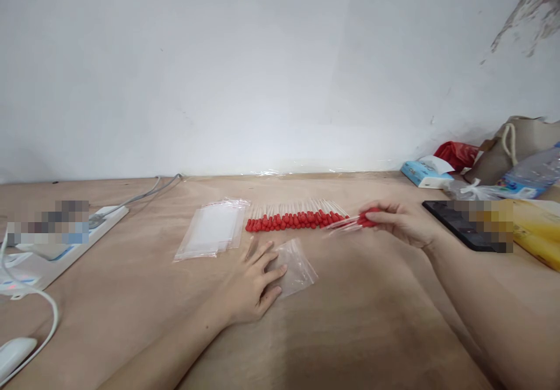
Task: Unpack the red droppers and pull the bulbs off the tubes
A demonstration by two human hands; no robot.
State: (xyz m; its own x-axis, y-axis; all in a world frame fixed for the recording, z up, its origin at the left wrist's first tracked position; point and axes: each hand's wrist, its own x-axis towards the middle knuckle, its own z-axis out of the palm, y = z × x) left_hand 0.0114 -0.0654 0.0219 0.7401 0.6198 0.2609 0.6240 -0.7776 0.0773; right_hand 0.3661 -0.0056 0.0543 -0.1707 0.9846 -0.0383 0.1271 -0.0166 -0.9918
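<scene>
Pale grey-white wall (262,75) at the back; before it, a wood-brown worktop (350,326), with side items set toward both edges, likely out of the arms' way. At left, a white power strip (98,229); at right, a yellow packet (540,227) and a dark flat device (446,221). Right hand (398,221) pinched narrow near the row's right end, holding a bunch of red-tipped sticks (368,216) by the red ends, pale shafts pointing left, seemingly to keep them gathered. Left hand (258,282) palm down, fingers spread, gripping nothing, fingertips on a single clear bag (300,270), presumably to steady such light film. Farther left, a stack of clear bags (210,229), overlapping, perhaps for easy separating. Between stack and right hand, a row of red-tipped sticks (284,221), side by side, red ends toward the wearer, probably for an even, tidy lie.

Counted: one wall, one worktop, one strip, one packet, one device, two hands; one stack, several bags, exact number impossible to tell; one bag under the left fingertips; more than twenty sticks in the row, too crowded for an exact figure; several in the bunch, partly hidden by fingers.
</scene>
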